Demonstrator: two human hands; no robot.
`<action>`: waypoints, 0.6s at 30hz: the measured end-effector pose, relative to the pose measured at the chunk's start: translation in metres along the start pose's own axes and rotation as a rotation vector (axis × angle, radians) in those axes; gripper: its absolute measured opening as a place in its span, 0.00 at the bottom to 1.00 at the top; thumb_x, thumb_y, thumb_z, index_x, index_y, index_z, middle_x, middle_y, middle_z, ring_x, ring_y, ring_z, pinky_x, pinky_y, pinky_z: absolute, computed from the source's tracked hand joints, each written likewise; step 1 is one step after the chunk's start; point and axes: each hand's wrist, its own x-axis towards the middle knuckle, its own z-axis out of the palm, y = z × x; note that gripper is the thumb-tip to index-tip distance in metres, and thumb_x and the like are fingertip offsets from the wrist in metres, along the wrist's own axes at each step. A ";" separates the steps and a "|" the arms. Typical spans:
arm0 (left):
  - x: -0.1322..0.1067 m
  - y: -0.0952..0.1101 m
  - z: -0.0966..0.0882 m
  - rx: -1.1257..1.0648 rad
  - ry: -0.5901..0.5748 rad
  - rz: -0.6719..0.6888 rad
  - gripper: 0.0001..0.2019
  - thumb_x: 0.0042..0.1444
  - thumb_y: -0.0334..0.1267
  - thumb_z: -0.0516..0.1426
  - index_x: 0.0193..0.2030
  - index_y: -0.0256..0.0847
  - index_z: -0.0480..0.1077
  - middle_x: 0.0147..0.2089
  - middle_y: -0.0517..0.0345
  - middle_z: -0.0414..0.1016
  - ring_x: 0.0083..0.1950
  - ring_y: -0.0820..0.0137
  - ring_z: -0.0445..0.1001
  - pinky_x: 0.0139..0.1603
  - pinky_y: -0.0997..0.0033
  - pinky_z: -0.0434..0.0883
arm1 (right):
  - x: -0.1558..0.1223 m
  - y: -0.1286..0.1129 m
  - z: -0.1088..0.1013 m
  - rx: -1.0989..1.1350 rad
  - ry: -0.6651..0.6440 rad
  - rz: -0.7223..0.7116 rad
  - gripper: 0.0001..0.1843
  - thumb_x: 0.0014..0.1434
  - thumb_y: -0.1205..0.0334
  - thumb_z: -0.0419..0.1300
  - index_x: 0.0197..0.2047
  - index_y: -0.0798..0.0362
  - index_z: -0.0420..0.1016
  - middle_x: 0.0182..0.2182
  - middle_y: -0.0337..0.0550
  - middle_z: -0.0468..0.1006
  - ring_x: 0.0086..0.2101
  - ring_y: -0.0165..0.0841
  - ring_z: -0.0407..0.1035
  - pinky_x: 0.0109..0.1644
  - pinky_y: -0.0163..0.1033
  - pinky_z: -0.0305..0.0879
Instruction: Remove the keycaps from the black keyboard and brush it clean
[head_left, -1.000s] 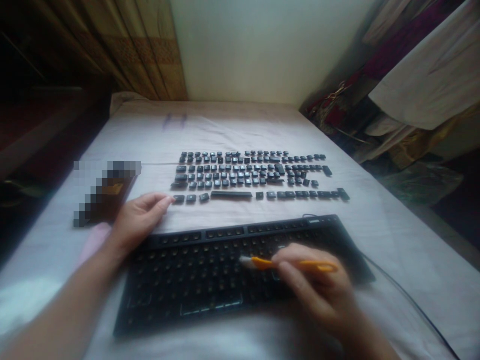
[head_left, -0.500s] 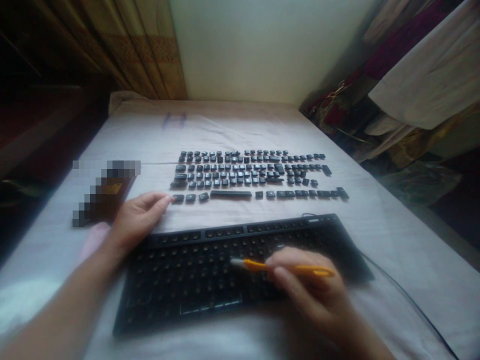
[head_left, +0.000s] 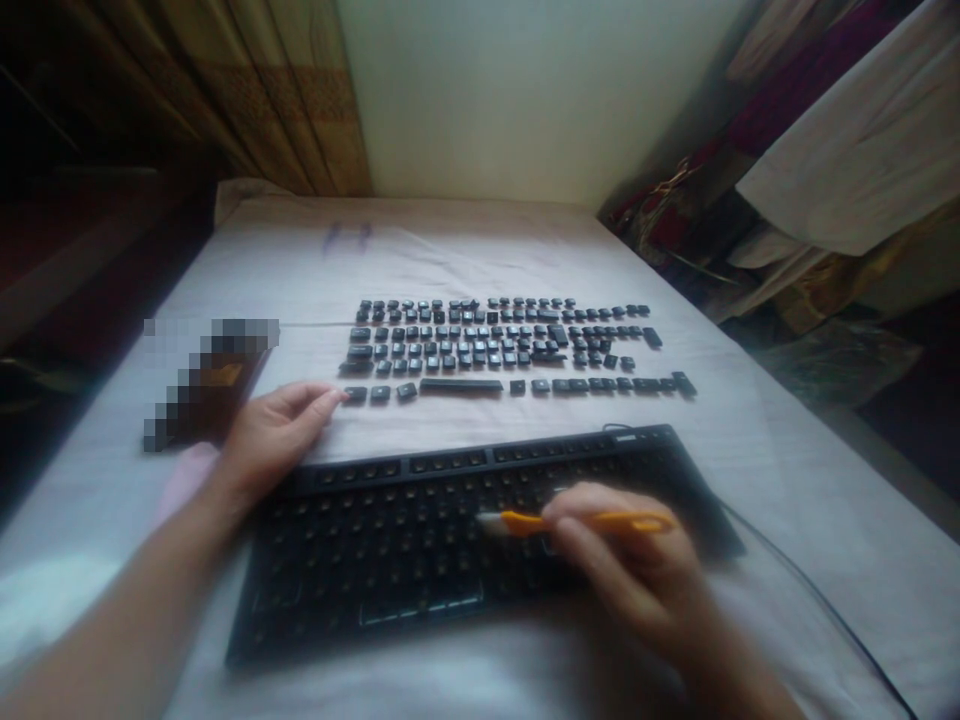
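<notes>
My right hand (head_left: 626, 550) is closed round the orange handle of a small brush (head_left: 525, 522). Its pale bristles point left and touch or hover just above the black keyboard base (head_left: 360, 555), whose keycaps are off. My left hand (head_left: 281, 430) rests at the keyboard's far left corner, thumb and fingers pressed together; whether anything is between them cannot be seen. Its fingertips are right beside a loose keycap (head_left: 354, 395). Beyond the keyboard, detached black keycaps (head_left: 450, 350) lie in rows, with the long space bar (head_left: 460, 386) in the nearest row.
A light sheet (head_left: 480, 255) covers the bed-like surface. To the left lies a dark, partly pixelated object (head_left: 225, 385), with a pink cloth (head_left: 187, 480) nearer me. The keyboard's cable (head_left: 810, 585) trails off right. Curtains (head_left: 292, 100) and hanging cloth (head_left: 862, 150) flank the wall.
My right hand has moved slightly right with the brush, its bristles shifting the same way over the keyboard. The left hand stays where it was.
</notes>
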 end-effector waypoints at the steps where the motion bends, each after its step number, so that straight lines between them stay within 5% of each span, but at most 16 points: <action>1: 0.000 0.000 0.000 -0.005 -0.005 -0.001 0.28 0.49 0.64 0.59 0.43 0.40 0.79 0.26 0.63 0.72 0.26 0.71 0.64 0.28 0.72 0.60 | 0.000 0.000 0.001 0.000 -0.008 -0.007 0.10 0.61 0.74 0.58 0.39 0.50 0.77 0.27 0.40 0.83 0.25 0.33 0.78 0.30 0.34 0.75; 18: 0.001 -0.003 0.001 -0.018 -0.014 -0.003 0.26 0.50 0.62 0.60 0.43 0.40 0.79 0.26 0.64 0.72 0.27 0.71 0.65 0.30 0.72 0.60 | -0.002 0.000 0.013 0.073 -0.049 -0.020 0.11 0.63 0.73 0.59 0.44 0.50 0.79 0.32 0.41 0.85 0.29 0.32 0.80 0.34 0.34 0.77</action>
